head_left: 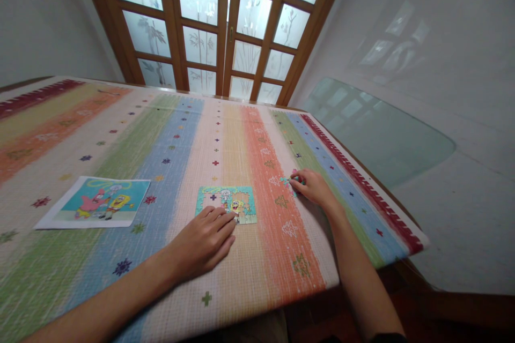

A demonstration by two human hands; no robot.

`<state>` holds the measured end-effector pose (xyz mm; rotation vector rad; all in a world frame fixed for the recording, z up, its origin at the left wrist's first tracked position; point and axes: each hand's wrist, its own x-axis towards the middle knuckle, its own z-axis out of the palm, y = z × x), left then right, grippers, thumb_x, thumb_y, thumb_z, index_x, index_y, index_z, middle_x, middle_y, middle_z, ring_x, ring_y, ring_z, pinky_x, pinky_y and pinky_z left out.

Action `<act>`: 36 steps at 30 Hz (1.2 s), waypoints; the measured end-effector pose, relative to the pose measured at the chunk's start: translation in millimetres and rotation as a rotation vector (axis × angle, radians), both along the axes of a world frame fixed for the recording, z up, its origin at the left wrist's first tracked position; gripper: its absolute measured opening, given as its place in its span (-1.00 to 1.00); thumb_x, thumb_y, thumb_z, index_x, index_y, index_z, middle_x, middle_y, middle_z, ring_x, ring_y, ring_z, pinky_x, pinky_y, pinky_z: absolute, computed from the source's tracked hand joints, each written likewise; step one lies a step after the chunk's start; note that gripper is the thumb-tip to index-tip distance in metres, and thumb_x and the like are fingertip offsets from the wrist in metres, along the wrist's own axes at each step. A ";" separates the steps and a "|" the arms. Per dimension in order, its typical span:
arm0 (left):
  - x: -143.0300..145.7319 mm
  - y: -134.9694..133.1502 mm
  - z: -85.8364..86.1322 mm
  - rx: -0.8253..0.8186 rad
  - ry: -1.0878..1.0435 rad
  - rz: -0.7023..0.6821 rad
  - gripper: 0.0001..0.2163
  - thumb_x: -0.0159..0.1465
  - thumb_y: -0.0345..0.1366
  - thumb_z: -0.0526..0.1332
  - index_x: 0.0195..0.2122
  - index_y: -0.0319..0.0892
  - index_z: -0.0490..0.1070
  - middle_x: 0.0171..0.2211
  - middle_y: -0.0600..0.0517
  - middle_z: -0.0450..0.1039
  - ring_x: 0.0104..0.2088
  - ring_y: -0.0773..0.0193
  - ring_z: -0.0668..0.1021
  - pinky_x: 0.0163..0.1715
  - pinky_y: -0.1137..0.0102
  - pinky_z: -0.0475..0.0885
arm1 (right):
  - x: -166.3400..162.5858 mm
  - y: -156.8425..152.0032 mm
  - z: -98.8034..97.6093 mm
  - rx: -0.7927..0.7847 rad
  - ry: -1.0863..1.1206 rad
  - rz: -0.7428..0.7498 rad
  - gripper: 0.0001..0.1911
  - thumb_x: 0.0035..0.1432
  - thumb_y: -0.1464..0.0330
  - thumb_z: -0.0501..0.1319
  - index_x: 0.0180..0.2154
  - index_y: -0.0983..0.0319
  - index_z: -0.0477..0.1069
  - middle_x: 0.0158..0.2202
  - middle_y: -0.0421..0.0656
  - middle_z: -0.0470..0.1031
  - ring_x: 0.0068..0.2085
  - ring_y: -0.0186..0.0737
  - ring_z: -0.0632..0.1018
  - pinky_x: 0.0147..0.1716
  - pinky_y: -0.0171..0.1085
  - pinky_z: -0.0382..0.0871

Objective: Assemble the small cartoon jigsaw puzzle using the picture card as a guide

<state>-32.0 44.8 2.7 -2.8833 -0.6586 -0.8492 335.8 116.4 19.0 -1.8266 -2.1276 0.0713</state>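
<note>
A partly assembled jigsaw puzzle (247, 204) lies flat on the striped tablecloth, with cartoon figures on a teal ground. Gaps at its left and right sides let the cloth show through. My left hand (213, 236) rests palm down over its lower left corner, fingers lying flat and hiding that part. To the right of the puzzle is a small group of loose jigsaw pieces (285, 180). Over them my right hand (314, 186) is closed, thumb and fingers pinching a teal piece (296, 178) that is mostly hidden.
A printed reference picture (100, 202) of the same cartoon figures lies left of the puzzle. The patterned tablecloth (177, 171) covers the table. Beyond its far edge stand wooden doors (225, 37) with frosted panes. A pale wall (462, 171) runs along the right.
</note>
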 end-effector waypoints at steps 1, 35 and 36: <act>0.0 0.0 -0.2 -0.001 0.002 -0.002 -0.77 0.46 -0.38 0.06 0.01 -0.28 0.46 -0.05 -0.18 0.57 -0.06 0.01 0.55 -0.03 0.07 0.46 | -0.2 0.5 -0.3 -0.003 0.045 -0.006 -0.84 0.15 0.29 0.23 -0.33 0.21 0.57 -0.37 -0.08 0.55 -0.33 -0.15 0.50 -0.27 -0.22 0.29; 0.5 -1.4 2.6 -0.012 0.029 0.017 -0.76 0.47 -0.36 0.04 0.01 -0.26 0.46 -0.04 -0.19 0.56 -0.07 -0.01 0.55 -0.04 0.06 0.45 | -128.3 -38.7 5.2 -0.185 0.388 0.465 -0.94 0.19 0.43 0.34 -0.26 0.23 0.59 -0.34 -0.18 0.49 -0.36 -0.29 0.44 -0.32 -0.29 0.30; 0.6 -1.3 2.2 -0.016 0.025 0.018 -0.76 0.47 -0.36 0.05 0.02 -0.26 0.46 -0.04 -0.18 0.56 -0.07 -0.01 0.55 -0.04 0.06 0.45 | -127.9 -39.2 5.4 -0.190 0.389 0.471 -0.95 0.20 0.41 0.35 -0.26 0.23 0.59 -0.33 -0.18 0.48 -0.36 -0.29 0.44 -0.32 -0.29 0.30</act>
